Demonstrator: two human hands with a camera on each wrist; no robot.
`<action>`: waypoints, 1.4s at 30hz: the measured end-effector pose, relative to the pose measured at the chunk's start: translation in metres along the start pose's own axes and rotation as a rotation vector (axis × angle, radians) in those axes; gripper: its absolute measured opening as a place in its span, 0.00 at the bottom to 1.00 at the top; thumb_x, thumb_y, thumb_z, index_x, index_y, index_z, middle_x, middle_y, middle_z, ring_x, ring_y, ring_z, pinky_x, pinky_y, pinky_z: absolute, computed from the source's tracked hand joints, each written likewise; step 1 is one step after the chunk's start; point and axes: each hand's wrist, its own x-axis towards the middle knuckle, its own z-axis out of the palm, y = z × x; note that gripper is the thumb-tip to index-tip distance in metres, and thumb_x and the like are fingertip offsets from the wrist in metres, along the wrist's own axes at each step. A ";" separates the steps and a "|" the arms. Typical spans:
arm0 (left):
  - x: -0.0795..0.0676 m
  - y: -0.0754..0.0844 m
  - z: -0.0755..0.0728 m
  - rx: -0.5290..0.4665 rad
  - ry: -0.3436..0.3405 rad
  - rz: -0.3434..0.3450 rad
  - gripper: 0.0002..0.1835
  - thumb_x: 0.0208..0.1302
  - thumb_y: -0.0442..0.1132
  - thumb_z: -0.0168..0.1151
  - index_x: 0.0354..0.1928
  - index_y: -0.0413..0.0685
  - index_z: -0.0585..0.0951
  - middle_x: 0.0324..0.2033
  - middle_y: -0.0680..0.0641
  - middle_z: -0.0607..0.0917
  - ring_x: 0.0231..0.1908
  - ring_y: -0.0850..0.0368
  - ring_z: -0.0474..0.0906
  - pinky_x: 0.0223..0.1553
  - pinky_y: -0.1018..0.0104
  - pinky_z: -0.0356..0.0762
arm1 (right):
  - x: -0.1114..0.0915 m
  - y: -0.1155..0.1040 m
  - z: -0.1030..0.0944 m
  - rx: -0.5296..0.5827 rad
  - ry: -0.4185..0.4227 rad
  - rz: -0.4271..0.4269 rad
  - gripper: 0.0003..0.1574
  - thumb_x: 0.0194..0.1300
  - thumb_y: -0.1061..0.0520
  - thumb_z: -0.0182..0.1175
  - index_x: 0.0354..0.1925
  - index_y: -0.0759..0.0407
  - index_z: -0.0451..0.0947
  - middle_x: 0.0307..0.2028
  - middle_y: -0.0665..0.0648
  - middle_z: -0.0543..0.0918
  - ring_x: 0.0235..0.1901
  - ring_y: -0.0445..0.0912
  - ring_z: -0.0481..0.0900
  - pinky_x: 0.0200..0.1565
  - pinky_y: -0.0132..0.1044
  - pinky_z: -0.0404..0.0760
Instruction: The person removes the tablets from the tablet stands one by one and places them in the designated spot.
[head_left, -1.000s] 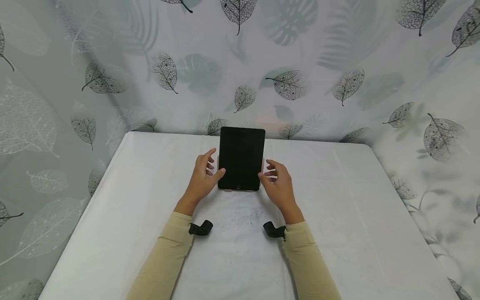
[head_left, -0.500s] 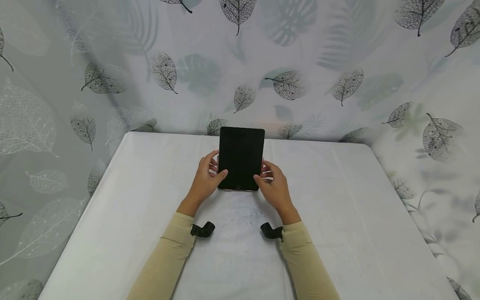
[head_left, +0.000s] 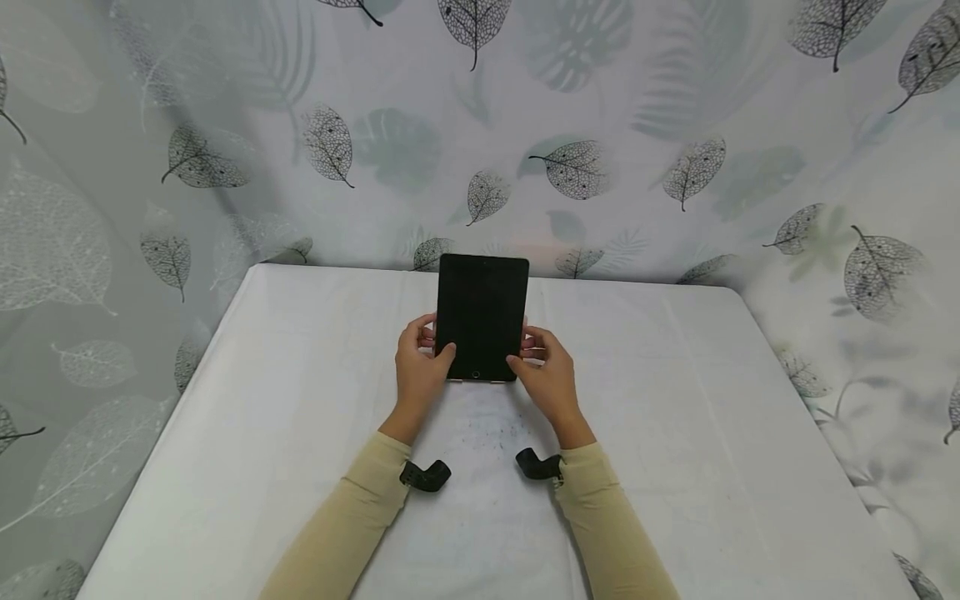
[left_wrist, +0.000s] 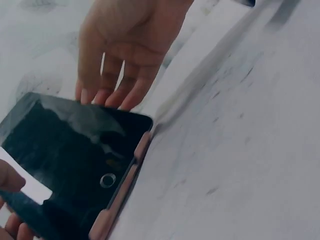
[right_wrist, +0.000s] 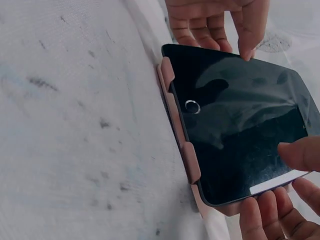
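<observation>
A black tablet (head_left: 481, 308) with a round home button leans upright near the back of the white table, its screen dark. Pink stand lips (right_wrist: 191, 162) hook over its lower edge. My left hand (head_left: 422, 371) grips the tablet's left side, thumb over the front and fingers at the edge and behind. On the opposite side my right hand (head_left: 551, 379) pinches it likewise, thumb at the screen's lower right. In the left wrist view, the right hand's fingers (left_wrist: 117, 92) reach behind the edge. Most of the stand is hidden behind the tablet (left_wrist: 75, 150).
A white cloth covers the table (head_left: 675, 417), with dark specks below the tablet. Leaf-printed curtains (head_left: 405, 192) hang behind and at both sides. Black wrist-worn devices (head_left: 426, 476) sit at both cuffs of the tan sleeves (head_left: 345, 525).
Both hands have closed in from beside the tablet onto its sides. The left wrist has swung inward and down. The tablet stays in place.
</observation>
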 end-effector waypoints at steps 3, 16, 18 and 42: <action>-0.004 -0.001 0.005 -0.027 0.070 -0.012 0.26 0.59 0.31 0.70 0.61 0.49 0.80 0.45 0.41 0.79 0.44 0.49 0.74 0.45 0.61 0.74 | -0.001 0.003 0.004 0.014 0.037 0.008 0.30 0.61 0.64 0.70 0.61 0.60 0.77 0.50 0.63 0.82 0.49 0.55 0.82 0.54 0.50 0.85; -0.007 -0.011 0.005 -0.028 0.191 -0.027 0.20 0.53 0.26 0.73 0.50 0.46 0.88 0.38 0.40 0.86 0.36 0.45 0.81 0.38 0.70 0.75 | -0.006 0.014 0.028 -0.046 0.228 0.011 0.26 0.55 0.72 0.70 0.53 0.62 0.79 0.43 0.62 0.83 0.42 0.52 0.81 0.47 0.40 0.81; -0.007 -0.011 0.005 -0.030 0.188 -0.031 0.20 0.53 0.26 0.73 0.50 0.46 0.88 0.39 0.40 0.86 0.36 0.45 0.81 0.38 0.71 0.75 | -0.006 0.015 0.030 -0.045 0.246 -0.007 0.26 0.55 0.73 0.69 0.53 0.63 0.79 0.43 0.62 0.83 0.42 0.53 0.81 0.47 0.40 0.81; 0.002 0.002 0.001 -0.172 0.081 0.035 0.21 0.54 0.20 0.71 0.51 0.35 0.87 0.42 0.31 0.86 0.39 0.40 0.82 0.36 0.72 0.72 | 0.001 0.007 0.012 0.156 0.197 -0.047 0.27 0.55 0.79 0.65 0.53 0.68 0.78 0.46 0.67 0.83 0.46 0.53 0.82 0.38 0.20 0.79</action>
